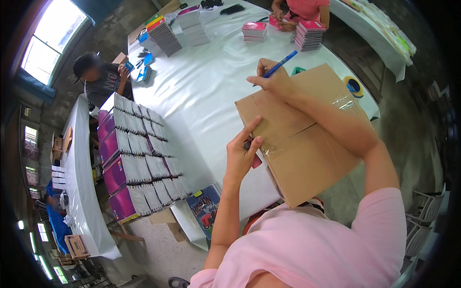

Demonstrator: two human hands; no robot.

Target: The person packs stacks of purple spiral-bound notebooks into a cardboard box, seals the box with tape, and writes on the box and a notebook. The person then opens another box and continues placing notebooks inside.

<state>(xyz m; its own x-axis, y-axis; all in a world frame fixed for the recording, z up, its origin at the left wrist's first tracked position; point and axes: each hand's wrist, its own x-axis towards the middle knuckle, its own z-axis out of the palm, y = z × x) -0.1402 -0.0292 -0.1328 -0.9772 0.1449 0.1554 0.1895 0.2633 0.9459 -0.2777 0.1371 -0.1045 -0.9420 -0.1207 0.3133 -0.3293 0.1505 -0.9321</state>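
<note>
A closed cardboard box (pixel 307 158) lies tilted in front of me, clear tape along its seam and edge. My right hand (pixel 276 82) is closed around a blue pen (pixel 283 62), above the far left part of the box. The pen's lower end is near the box's far edge; whether it touches cannot be made out. My left hand (pixel 242 151) is at the box's left edge, index finger reaching onto the top. Its other fingers curl round a small dark and red thing (pixel 248 144), mostly hidden.
Piles of purple-covered spiral notebooks (pixel 117 173) stand left on the white-covered table (pixel 201 96). A tape roll (pixel 353 87) lies beyond the box, right. Stacks of pink booklets (pixel 309 36) stand near a co-worker's hands (pixel 284 23). Another person (pixel 103 79) holds a blue item, far left.
</note>
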